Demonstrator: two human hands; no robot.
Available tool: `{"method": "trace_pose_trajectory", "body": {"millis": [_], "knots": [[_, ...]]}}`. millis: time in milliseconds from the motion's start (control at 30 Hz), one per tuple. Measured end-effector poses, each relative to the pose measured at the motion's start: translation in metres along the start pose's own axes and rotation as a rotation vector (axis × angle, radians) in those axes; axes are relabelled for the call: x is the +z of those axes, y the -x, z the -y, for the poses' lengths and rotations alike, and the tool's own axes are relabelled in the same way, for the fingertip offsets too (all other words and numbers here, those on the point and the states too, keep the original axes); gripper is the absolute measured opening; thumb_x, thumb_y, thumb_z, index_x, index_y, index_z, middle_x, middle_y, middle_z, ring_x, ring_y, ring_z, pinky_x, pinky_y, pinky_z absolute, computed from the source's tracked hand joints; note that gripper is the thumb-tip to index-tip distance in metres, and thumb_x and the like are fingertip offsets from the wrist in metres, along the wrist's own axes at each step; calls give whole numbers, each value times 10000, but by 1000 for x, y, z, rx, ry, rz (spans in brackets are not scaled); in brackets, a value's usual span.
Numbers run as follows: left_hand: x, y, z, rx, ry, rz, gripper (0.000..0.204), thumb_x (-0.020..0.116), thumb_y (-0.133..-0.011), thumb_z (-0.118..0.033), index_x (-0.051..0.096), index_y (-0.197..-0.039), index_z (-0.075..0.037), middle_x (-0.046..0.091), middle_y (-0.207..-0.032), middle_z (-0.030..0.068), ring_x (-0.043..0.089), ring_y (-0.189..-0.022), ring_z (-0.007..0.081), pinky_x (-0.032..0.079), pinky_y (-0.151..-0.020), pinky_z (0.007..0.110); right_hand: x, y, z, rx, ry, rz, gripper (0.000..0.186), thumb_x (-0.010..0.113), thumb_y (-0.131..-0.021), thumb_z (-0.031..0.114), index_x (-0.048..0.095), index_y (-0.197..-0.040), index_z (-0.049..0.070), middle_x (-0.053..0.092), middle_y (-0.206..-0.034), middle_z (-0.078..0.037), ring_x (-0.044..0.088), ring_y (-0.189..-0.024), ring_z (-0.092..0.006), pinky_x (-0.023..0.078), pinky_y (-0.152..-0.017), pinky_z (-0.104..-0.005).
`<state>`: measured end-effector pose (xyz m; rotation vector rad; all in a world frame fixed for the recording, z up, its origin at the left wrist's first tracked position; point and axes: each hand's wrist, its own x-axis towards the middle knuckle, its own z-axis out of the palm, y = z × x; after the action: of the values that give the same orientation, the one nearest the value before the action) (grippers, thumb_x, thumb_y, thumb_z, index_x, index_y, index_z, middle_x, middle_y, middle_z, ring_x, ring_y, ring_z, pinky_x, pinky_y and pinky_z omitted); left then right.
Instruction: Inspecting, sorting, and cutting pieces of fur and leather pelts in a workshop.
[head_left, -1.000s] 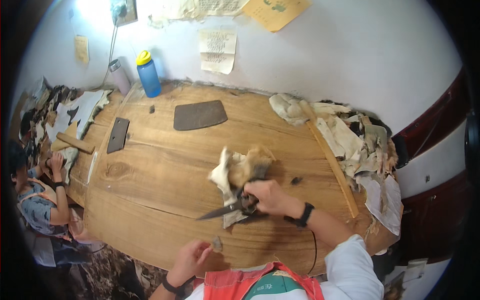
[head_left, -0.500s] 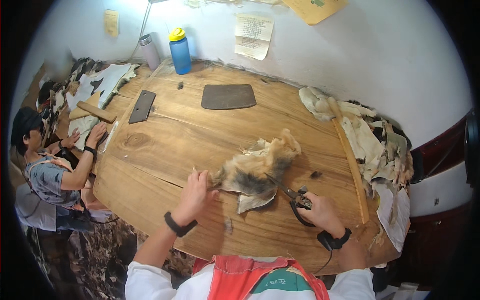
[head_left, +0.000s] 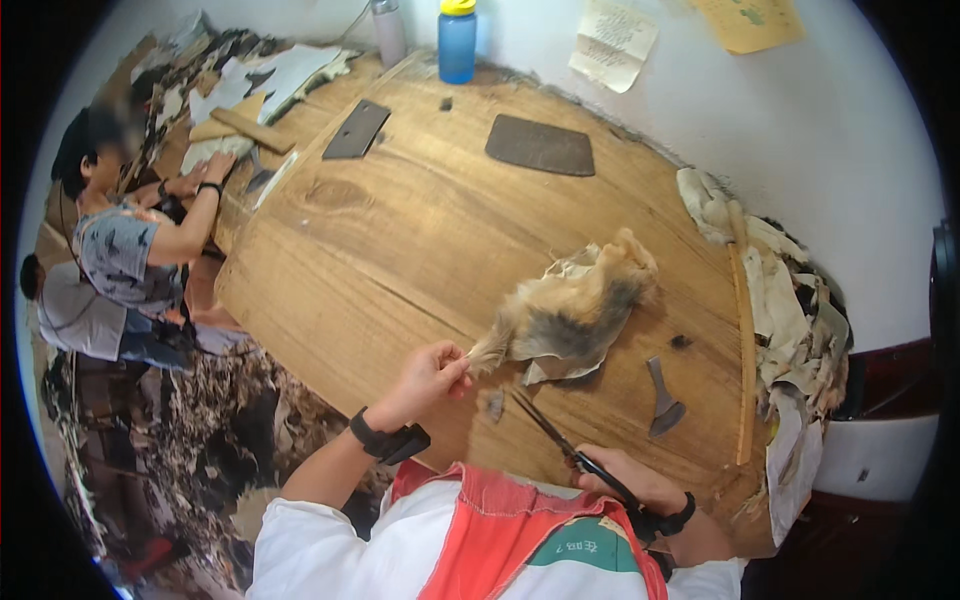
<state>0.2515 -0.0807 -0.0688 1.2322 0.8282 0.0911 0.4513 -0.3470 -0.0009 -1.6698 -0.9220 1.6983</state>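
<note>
A piece of tan and grey fur (head_left: 575,310) lies on the wooden table, its pale hide side showing along the near edge. My left hand (head_left: 432,375) is closed on the tuft at its left end, thumb against fingers. Closer to my body, my right hand (head_left: 630,480) is wrapped round black-handled scissors (head_left: 545,425). Their blades point up and left, edge-on, with the tips just short of the fur. To the right of the fur a small knife with a flared, curved blade (head_left: 665,410) rests on the table, touched by neither hand.
Dark flat slabs (head_left: 540,146) (head_left: 357,129) lie farther back, near a blue bottle (head_left: 457,50). A wooden stick (head_left: 745,360) and heaped hide scraps (head_left: 795,330) line the right side. A co-worker (head_left: 135,225) works at the far left.
The view has shifted, so the table sits higher and farther right. My right hand has drawn the scissors back from the fur toward me, uncovering the knife. My left fingers now pinch the fur's end.
</note>
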Motion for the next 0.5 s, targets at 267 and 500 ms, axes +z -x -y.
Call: {"method": "trace_pose_trajectory", "body": {"millis": [267,500], "knots": [[12,41,13,-177,272,118,168,584,-953,-217,590,-946,-49,657,-767,33,590,-617,77,438,-561,184,24,-43,3,20,-180,177,429,499,-969,467,501,-846,57,470,-717,3,443,-645,-92,368,-554,-259],[16,51,14,-147,230,118,158,589,-943,-205,597,-910,-51,635,-731,15,576,-615,67,434,-552,186,38,-48,13,156,-203,56,412,531,-953,481,505,-777,110,399,-567,72,377,-478,-48,276,-415,-233]]}}
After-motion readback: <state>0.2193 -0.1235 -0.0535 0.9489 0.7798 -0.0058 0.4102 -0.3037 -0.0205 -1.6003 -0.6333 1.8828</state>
